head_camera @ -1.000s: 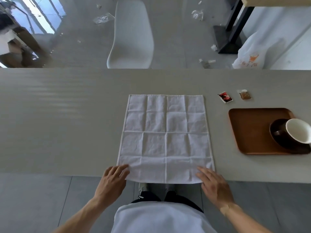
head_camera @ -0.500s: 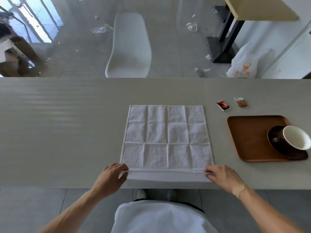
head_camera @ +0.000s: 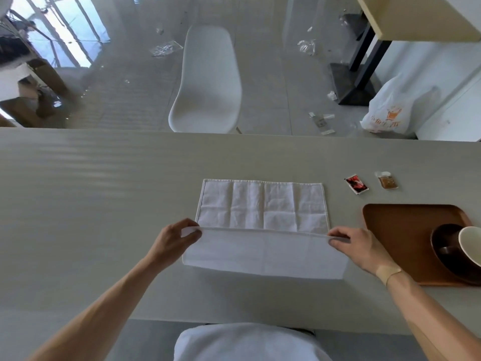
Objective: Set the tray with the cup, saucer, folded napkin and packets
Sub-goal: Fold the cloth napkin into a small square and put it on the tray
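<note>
A white cloth napkin (head_camera: 263, 204) lies on the grey table (head_camera: 104, 204), its near edge lifted and carried over toward the far half. My left hand (head_camera: 171, 243) pinches the near left corner. My right hand (head_camera: 361, 250) pinches the near right corner. To the right sits a brown wooden tray (head_camera: 400, 225) holding a dark saucer (head_camera: 442, 241) with a white cup (head_camera: 471, 243) on it, partly cut off by the frame edge. Two small packets lie beyond the tray: a red one (head_camera: 356, 184) and a brown one (head_camera: 388, 181).
A white chair (head_camera: 208, 82) stands across the table. A plastic bag (head_camera: 390, 110) and bits of litter lie on the floor beyond. Another table's dark leg and base (head_camera: 354, 84) stand at the upper right. The table's near edge runs just in front of my body.
Both hands went from resting on the napkin's near corners to pinching them, then lifted the near edge and carried it away from me over the cloth.
</note>
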